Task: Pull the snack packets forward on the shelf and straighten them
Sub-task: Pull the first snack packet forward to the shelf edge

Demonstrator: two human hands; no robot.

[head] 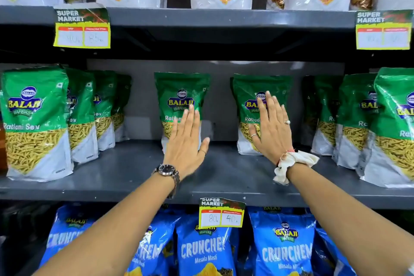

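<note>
Green Balaji Ratlami Sev packets stand on the grey middle shelf [125, 172]. Two of them sit far back in the middle: the left one [179, 87] and the right one [248, 89]. My left hand [184, 141], with a watch on the wrist, is flat and open in front of the left packet. My right hand [272, 129], with rings and a white scrunchie on the wrist, lies open-fingered against the front of the right packet. A row of the same packets [33, 119] runs back at the left, and another row [394, 123] stands at the right, nearer the shelf's front edge.
The shelf above [224, 18] carries clear-windowed mixture packets and two yellow price tags [81, 29]. Below, blue Crunchem packets [284, 251] fill the lower shelf, with a price tag [221, 213] clipped to the middle shelf's front edge. Bare shelf lies in front of the two middle packets.
</note>
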